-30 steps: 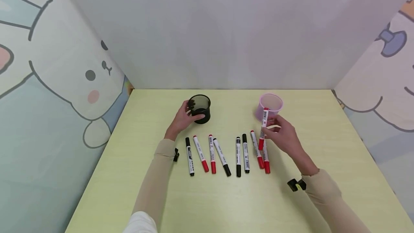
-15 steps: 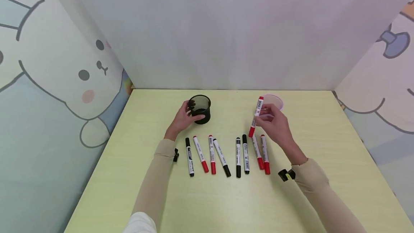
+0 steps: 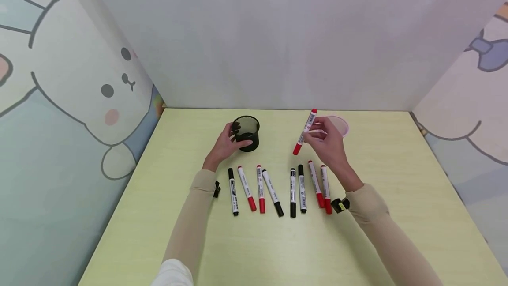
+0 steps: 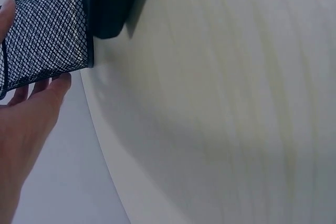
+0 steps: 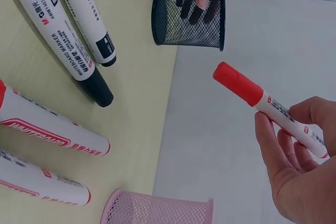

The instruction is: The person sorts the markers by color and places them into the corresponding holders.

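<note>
My left hand [image 3: 225,148] grips the black mesh pen holder [image 3: 247,145] from its left side, thumb across the front and fingers behind. The holder stands upright on the table; its mesh wall [image 4: 47,35] shows in the left wrist view. In my right hand [image 3: 327,143] a red-capped whiteboard marker [image 3: 304,132] is pinched between thumb and fingers, tilted, above the table. Its red cap [image 5: 239,83] points down toward the left. Behind the right hand stands a pink mesh pen holder [image 3: 338,126], partly hidden.
Several red and black markers lie in a row across the table [image 3: 254,250], among them a black one [image 3: 233,192] at the left end and a red one [image 3: 326,189] at the right end. A pale wall [image 3: 278,39] rises behind the table.
My right hand has moved left and farther back with the red marker, passing in front of the pink holder. The left hand and black holder have stayed put.
</note>
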Tool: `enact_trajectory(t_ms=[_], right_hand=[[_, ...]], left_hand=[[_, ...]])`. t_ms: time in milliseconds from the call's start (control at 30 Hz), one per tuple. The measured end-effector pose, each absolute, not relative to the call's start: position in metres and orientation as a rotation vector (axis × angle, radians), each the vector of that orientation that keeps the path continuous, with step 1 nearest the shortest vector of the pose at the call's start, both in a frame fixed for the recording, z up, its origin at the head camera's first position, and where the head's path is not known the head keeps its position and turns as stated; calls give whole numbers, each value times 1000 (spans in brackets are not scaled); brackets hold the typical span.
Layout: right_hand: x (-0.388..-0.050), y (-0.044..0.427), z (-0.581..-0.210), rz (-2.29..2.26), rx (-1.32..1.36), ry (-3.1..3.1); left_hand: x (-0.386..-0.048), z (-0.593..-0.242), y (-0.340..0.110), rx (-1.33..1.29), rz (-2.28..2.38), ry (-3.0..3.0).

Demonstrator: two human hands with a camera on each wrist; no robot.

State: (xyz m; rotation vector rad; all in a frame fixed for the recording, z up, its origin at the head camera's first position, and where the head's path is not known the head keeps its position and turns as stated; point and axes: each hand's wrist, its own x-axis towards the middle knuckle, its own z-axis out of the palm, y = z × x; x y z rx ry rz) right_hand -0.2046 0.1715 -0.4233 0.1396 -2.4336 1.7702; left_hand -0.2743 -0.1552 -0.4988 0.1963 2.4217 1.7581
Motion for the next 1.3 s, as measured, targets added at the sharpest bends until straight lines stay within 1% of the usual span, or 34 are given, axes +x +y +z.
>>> enact_trajectory(t_ms=[267,333,467,633,733,867,1067,1300], right_hand=[[-195,149,-392,1752,207,-2357],[-197,145,-389,1759,229,-2328],[-205,137,-391,1791,287,-2260],[-225,132,-412,1820,348,-2172],[-233,127,-418,1849,375,-2107],[-234,117,-409,1878,387,-2075],[-227,99,-387,1865,417,-2059],[-234,82,-386,1843,486,-2017]], left_hand=[[-275,-500,-152,200,1736,2399],[-275,-499,-152,210,1744,2404],[-277,-499,-152,230,1761,2398],[-276,-500,-153,233,1781,2370],[-276,-501,-154,223,1775,2378],[-275,-501,-155,211,1769,2390],[-273,-499,-156,189,1752,2388],[-270,-498,-157,194,1772,2376]])
